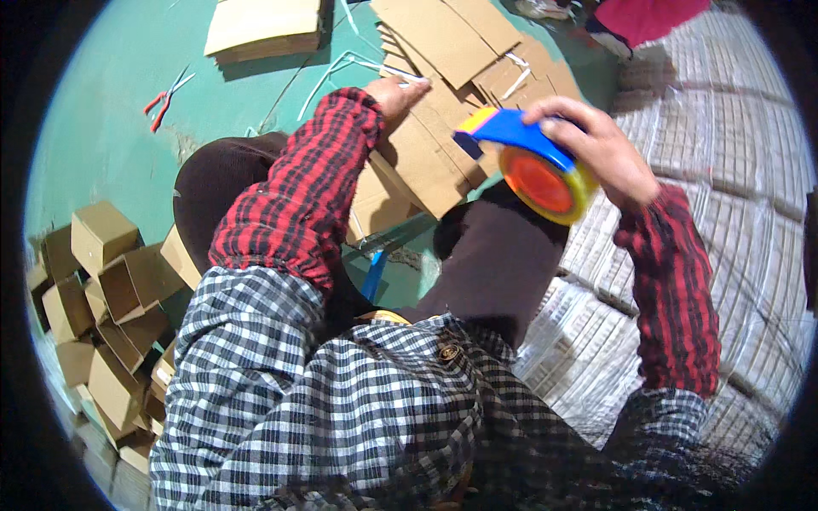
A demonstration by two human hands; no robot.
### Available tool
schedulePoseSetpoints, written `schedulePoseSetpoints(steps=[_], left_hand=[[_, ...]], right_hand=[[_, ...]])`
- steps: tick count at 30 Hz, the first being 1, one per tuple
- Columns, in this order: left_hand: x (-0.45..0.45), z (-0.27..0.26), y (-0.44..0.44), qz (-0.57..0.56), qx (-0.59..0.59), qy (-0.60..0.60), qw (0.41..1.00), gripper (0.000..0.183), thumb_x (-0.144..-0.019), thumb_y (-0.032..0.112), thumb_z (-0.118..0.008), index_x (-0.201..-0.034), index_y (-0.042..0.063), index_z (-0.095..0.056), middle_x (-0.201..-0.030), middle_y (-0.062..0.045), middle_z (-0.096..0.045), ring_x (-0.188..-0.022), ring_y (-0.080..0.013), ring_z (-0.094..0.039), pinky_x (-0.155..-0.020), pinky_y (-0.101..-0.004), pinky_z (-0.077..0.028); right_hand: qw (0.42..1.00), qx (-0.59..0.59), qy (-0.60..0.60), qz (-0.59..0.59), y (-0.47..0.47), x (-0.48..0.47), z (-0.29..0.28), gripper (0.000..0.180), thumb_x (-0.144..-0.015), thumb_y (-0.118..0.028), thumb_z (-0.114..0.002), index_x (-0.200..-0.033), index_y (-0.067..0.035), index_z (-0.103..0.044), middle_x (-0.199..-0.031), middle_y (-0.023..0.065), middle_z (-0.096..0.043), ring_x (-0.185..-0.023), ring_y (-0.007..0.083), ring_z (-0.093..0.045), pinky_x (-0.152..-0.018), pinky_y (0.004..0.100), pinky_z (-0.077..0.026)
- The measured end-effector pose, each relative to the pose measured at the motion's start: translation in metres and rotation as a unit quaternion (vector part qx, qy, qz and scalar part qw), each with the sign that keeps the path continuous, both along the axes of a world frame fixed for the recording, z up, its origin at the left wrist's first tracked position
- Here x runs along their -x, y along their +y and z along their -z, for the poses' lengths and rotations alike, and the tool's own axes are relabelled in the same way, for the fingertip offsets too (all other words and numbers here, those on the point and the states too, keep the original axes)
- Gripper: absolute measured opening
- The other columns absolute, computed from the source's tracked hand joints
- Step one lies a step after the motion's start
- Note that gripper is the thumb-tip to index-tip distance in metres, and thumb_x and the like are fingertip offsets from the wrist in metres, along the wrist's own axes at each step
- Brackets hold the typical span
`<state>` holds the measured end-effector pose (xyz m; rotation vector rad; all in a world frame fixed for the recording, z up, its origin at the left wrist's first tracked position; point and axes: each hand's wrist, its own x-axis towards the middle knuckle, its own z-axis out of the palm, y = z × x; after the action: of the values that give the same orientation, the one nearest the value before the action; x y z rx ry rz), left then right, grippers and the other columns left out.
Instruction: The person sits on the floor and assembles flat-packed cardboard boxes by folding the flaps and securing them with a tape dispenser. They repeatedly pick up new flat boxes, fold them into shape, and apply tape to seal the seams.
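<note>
My right hand (575, 137) grips a blue tape dispenser (517, 135) with a yellow and orange tape roll, held above my right knee. Beyond my knees lies a pile of flat cardboard pieces (425, 150). My left hand (397, 99) rests at the pile's left side, by a white strap (364, 62); its fingers are partly hidden, and whether it pinches the strap is unclear. Another short white strap (516, 83) lies on the cardboard to the right.
Red-handled pliers or cutters (165, 102) lie on the green floor at left. A cardboard stack (265, 29) is at the top. Opened small boxes (105, 306) are heaped at lower left. Plastic-wrapped bundles (709, 147) cover the right side. Pink fabric (645, 22) shows at upper right.
</note>
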<state>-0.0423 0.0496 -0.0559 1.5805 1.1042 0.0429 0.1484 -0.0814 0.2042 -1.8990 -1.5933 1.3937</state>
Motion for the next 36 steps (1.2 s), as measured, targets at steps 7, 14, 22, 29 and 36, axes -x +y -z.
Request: schedulePoseSetpoints(steps=[7,14,22,29,36], left_hand=[[-0.013,0.025,0.012,-0.053,0.059,0.024,0.997,0.081,-0.079,0.06,-0.068,-0.134,0.002,-0.053,-0.134,-0.022,-0.054,-0.126,-0.0364,-0.049,-0.106,-0.0365,-0.038],[-0.014,0.054,0.026,0.14,-0.217,0.108,0.96,0.089,-0.088,0.073,-0.037,-0.117,-0.007,-0.062,-0.111,-0.03,-0.063,-0.113,-0.0391,-0.058,-0.099,-0.039,-0.041],[-0.02,0.052,-0.002,0.022,-0.197,0.1,0.975,0.082,-0.092,0.067,-0.039,-0.106,-0.01,-0.066,-0.094,-0.02,-0.068,-0.095,-0.0252,-0.063,-0.088,-0.034,-0.045],[-0.022,0.052,-0.017,-0.052,-0.155,0.051,0.985,0.084,-0.091,0.069,-0.038,-0.093,-0.009,-0.068,-0.09,-0.031,-0.065,-0.095,-0.0388,-0.063,-0.089,-0.0421,-0.045],[-0.01,0.035,-0.074,-0.07,-0.251,0.043,0.964,0.066,-0.097,0.055,-0.037,-0.126,-0.001,-0.055,-0.129,-0.028,-0.052,-0.124,-0.042,-0.048,-0.103,-0.0443,-0.037]], right_hand=[[0.989,0.053,-0.066,0.12,-0.204,-0.074,-0.052,0.027,-0.091,-0.029,-0.059,-0.104,-0.005,-0.062,-0.106,0.0041,-0.061,-0.104,0.016,-0.055,-0.097,0.0318,-0.041],[0.963,0.058,0.125,0.231,-0.299,-0.105,0.102,0.019,-0.088,-0.015,-0.063,-0.105,-0.006,-0.059,-0.093,0.004,-0.061,-0.085,0.0112,-0.058,-0.078,0.028,-0.048],[0.967,-0.029,-0.126,0.222,-0.163,-0.032,0.318,0.035,-0.08,-0.035,-0.061,-0.096,-0.004,-0.065,-0.091,0.0215,-0.067,-0.087,0.0401,-0.064,-0.076,0.0487,-0.05],[0.909,0.147,-0.205,0.331,-0.143,-0.008,0.327,0.027,-0.087,-0.03,-0.058,-0.111,-0.021,-0.065,-0.101,0.0163,-0.067,-0.092,0.0373,-0.065,-0.077,0.0461,-0.052],[0.774,-0.279,-0.362,0.439,-0.13,-0.007,0.24,0.013,-0.084,-0.015,-0.06,-0.093,-0.022,-0.066,-0.094,0.0106,-0.052,-0.089,0.034,-0.055,-0.074,0.0454,-0.045]])
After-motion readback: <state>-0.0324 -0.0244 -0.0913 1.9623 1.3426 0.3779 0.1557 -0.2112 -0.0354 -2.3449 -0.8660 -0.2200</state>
